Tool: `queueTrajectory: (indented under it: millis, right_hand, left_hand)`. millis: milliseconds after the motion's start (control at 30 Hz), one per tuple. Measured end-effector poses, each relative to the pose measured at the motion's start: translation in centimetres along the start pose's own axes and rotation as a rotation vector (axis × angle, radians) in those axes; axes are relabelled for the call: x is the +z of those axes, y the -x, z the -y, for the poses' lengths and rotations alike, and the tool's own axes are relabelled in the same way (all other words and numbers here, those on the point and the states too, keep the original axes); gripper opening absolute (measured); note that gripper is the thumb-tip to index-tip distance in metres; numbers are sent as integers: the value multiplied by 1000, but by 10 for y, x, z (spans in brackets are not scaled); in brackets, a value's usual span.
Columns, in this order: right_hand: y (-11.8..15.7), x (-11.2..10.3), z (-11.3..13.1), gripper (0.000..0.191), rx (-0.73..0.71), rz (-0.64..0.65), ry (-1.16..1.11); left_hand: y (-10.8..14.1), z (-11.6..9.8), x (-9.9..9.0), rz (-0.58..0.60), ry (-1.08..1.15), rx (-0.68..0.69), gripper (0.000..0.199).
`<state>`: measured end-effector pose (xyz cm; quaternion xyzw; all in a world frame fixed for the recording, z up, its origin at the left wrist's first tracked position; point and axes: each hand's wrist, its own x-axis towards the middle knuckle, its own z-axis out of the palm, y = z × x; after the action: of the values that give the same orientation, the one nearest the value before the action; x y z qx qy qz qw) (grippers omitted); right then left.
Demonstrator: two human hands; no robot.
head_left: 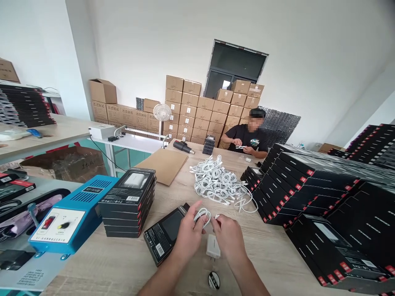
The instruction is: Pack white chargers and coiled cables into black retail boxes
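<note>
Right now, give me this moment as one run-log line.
left hand: white cable | right hand: cable end | nearby: charger, black box

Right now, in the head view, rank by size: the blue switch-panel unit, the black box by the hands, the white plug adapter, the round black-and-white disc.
1. Blue switch-panel unit
2. Black box
3. White plug adapter and round black-and-white disc: these look alike in size, and nearness to the camera makes ranking them unsure.

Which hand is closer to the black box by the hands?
Left. The left hand, holding a loop of white cable, overlaps the edge of the black box. The right hand is farther away, on the other side of the white charger.
</note>
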<state>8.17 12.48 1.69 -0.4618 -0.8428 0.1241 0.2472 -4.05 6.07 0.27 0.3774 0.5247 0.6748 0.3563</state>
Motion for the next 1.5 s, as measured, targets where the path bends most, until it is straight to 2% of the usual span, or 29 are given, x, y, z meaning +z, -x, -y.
queueTrajectory:
  millis: [100, 300, 400, 500, 633, 767, 933, 1167, 1233, 1333, 1433, 1500]
  right_hand:
    - [0, -2, 0, 34, -55, -86, 37]
    - [-1, 2, 3, 44, -185, -208, -41]
    - [-1, 2, 6, 45, -178, -165, -48]
    - [0, -5, 12, 37, -137, -68, 59]
    - [3, -24, 27, 26, -49, 93, 320]
    - [6, -41, 40, 28, -16, 163, 416]
    - [8, -45, 44, 30, 5, 219, 359]
    - [4, -54, 44, 40, 50, 411, 59]
    - [4, -53, 44, 40, 15, 402, 103]
    - [2, -50, 42, 32, -114, 323, 254]
    - [-1, -45, 38, 27, -229, 271, 327]
    - [-4, -39, 32, 24, -273, 233, 345]
  left_hand:
    - [1, -2, -1, -23, -13, 35, 66]
    - [-2, -11, -8, -53, 98, -3, 68]
    - [-4, -14, -12, -9, 225, -70, 69]
    - [-3, -13, -11, 23, 336, -123, 72]
    - [-1, -11, -6, 22, 356, -137, 76]
    - [0, -12, -4, 12, 343, -105, 77]
    - [-1, -13, -6, 15, 348, -36, 80]
    - [1, -14, -7, 21, 339, 18, 82]
    - [1, -13, -8, 33, 314, 40, 78]
    - [-1, -13, -10, 36, 311, 31, 74]
    - [-3, -13, -12, 1, 339, -32, 68]
    - [-4, -14, -13, 1, 392, -101, 56]
